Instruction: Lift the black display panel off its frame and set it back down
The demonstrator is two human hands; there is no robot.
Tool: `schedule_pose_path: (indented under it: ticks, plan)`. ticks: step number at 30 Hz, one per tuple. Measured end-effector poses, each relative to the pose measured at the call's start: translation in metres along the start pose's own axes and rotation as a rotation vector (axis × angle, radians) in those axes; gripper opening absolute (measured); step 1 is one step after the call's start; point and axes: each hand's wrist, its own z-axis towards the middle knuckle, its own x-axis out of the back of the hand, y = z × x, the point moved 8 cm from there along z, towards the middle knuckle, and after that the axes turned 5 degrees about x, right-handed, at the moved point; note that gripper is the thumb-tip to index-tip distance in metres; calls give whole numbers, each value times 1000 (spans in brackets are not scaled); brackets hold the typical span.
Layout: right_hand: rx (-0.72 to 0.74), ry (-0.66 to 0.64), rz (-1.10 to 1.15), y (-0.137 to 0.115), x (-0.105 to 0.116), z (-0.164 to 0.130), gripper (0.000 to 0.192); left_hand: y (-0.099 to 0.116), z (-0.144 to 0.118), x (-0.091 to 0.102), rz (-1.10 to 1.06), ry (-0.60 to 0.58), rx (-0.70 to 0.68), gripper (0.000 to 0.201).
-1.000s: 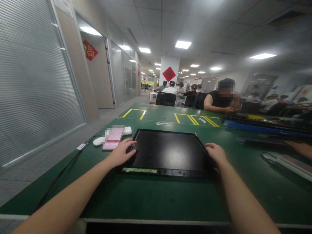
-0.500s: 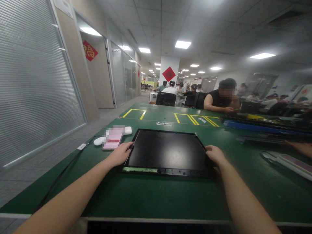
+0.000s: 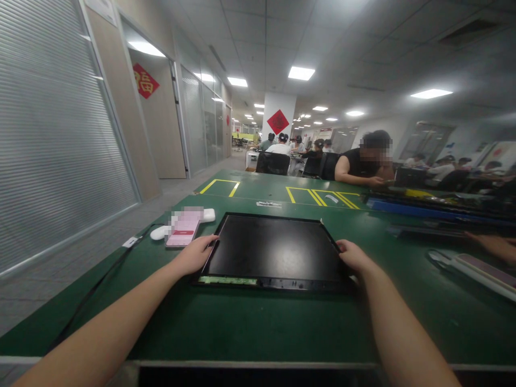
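Black flat panel [image 3: 274,252] lay face-up on the green counter [image 3: 250,322], roughly centered in front of the person. Left hand [image 3: 195,253] gripped the panel's left edge, fingers curled onto the rim near the front-left corner. Right hand [image 3: 353,256] gripped the right edge, fingers wrapped over the side; fingertips hidden behind the frame. Thin green strip [image 3: 227,280] ran along the panel's near edge, left half. Pink phone [image 3: 183,228] sat just left of the panel, close to the left hand but not touching it. White charger block [image 3: 208,215] and a white puck [image 3: 160,233] sat beside the phone, black cable [image 3: 100,285] trailing toward the counter's near-left edge. Another person's hand [image 3: 489,244] rested far right, near a long flat part [image 3: 475,267]. Yellow tape outlines [image 3: 318,196] marked the far counter.
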Motion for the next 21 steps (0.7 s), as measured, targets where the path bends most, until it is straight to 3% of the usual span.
schedule_pose_path:
  ticks: [15,21]
  plan:
    - [-35,-73,158,5,-2,1,57,2,-2,5,-21,29,-3,44]
    - [2,-36,142,4,-3,-1,53,-4,-1,7,-190,41,13,38]
